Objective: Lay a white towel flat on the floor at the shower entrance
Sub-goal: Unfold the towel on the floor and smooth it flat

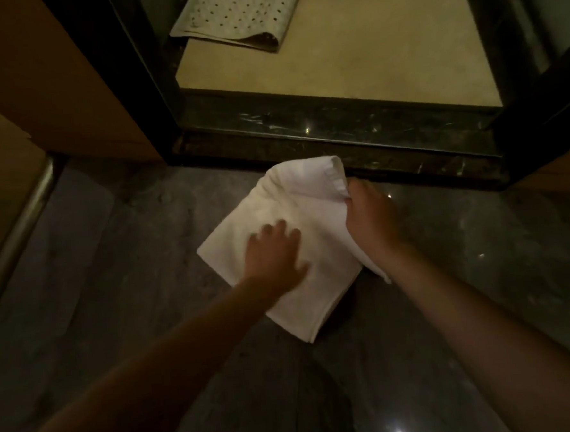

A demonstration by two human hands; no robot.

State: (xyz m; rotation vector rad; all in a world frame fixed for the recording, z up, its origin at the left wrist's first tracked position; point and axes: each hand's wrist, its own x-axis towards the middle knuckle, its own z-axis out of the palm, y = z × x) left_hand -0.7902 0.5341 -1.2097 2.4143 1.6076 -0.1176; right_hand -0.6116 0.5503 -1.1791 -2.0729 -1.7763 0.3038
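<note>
A folded white towel (297, 215) lies on the dark grey floor just in front of the shower's dark marble threshold (339, 135). My left hand (272, 256) rests on top of the towel with fingers spread, pressing its near half. My right hand (370, 217) pinches the towel's right edge, and the top layer is lifted and curled over near the threshold. A corner of cloth hangs below my right wrist.
Inside the shower is a beige floor (367, 54) with a perforated rubber mat (244, 14) folded at the back left. Dark door frames stand on both sides. A wooden panel (51, 79) and a metal rail (20, 228) are at the left. Glossy grey floor tiles (480, 270) surround the towel.
</note>
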